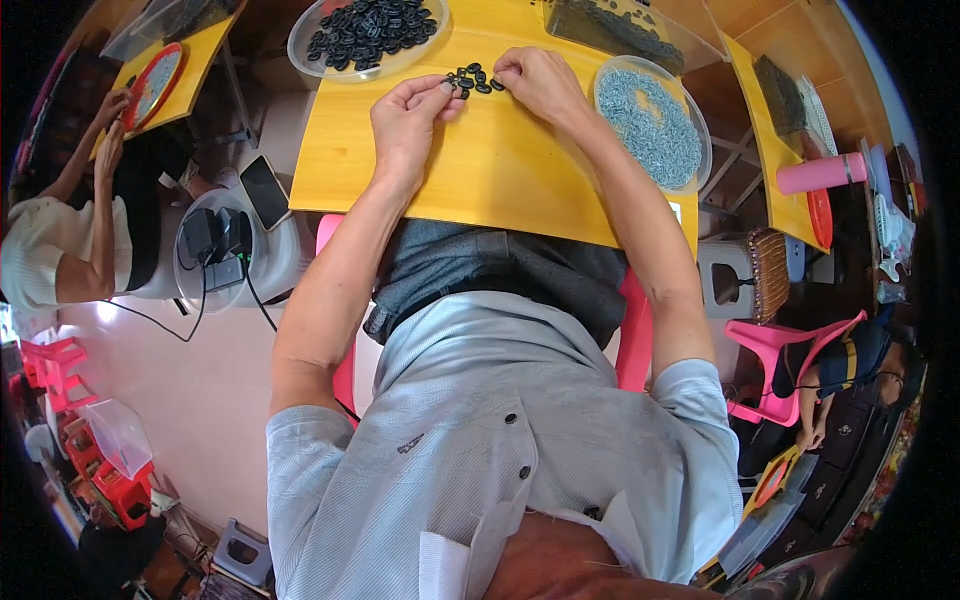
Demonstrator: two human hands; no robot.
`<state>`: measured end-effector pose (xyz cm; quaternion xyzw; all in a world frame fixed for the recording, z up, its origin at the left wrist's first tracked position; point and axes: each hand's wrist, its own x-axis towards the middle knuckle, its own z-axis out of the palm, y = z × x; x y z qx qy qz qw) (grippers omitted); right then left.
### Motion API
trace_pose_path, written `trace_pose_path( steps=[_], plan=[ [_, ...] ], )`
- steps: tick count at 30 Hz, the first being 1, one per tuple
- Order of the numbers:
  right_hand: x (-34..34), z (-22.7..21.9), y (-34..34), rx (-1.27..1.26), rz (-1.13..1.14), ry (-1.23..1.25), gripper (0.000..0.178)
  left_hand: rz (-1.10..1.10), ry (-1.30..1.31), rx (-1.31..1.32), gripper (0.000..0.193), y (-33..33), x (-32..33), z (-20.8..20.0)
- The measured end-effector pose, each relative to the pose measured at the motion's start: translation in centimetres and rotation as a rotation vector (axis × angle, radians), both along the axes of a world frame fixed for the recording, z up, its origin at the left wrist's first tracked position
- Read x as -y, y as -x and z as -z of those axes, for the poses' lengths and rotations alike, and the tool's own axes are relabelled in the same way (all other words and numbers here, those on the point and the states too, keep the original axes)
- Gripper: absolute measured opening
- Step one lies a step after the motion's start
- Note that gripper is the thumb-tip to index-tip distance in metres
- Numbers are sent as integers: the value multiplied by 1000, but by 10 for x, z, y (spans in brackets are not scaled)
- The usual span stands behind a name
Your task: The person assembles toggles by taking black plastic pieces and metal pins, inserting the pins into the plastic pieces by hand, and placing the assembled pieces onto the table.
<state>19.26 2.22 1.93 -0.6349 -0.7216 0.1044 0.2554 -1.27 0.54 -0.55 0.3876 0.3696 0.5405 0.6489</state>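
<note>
A small cluster of black oval pieces (474,70), with what look like holes or slots, lies loose on the yellow table (520,160) between my hands. My left hand (405,125) is closed in a pinch at the left side of the cluster, a small dark piece at its fingertips. To the right, my right hand (540,82) has its fingers pressed together on one black oval piece (497,85) at the cluster's edge. A clear round bowl heaped with similar black pieces (370,32) stands at the far left. Silvery screw-like parts (650,130) fill a clear bowl at the right.
Behind my right hand stands a clear box of small dark parts (615,35). A phone (264,192) and a tub with black adapters and cables (215,240) are at left. Another person (80,230) works at the left table. A pink bottle (820,173) lies at right.
</note>
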Motion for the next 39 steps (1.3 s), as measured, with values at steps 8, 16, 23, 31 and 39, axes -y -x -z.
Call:
trace_pose_path(
  steps=[8, 16, 23, 31, 39],
  plan=[
    [6, -6, 11, -21, -42, 22, 23, 22, -10, -2, 21, 0, 1, -1],
    [17, 3, 18, 168, -147, -54, 21, 34, -8, -28, 21, -2, 0, 1],
    [43, 2, 5, 107, -213, -13, 25, 89, -10, 0, 22, -4, 2, 7],
    [56, -1, 9, -386, -198, 142, 15, 136, 8, -33, 20, -12, 13, 6],
    [49, 20, 6, -960, -182, 270, 21, 150, 8, -26, 20, -14, 15, 2]
  ],
)
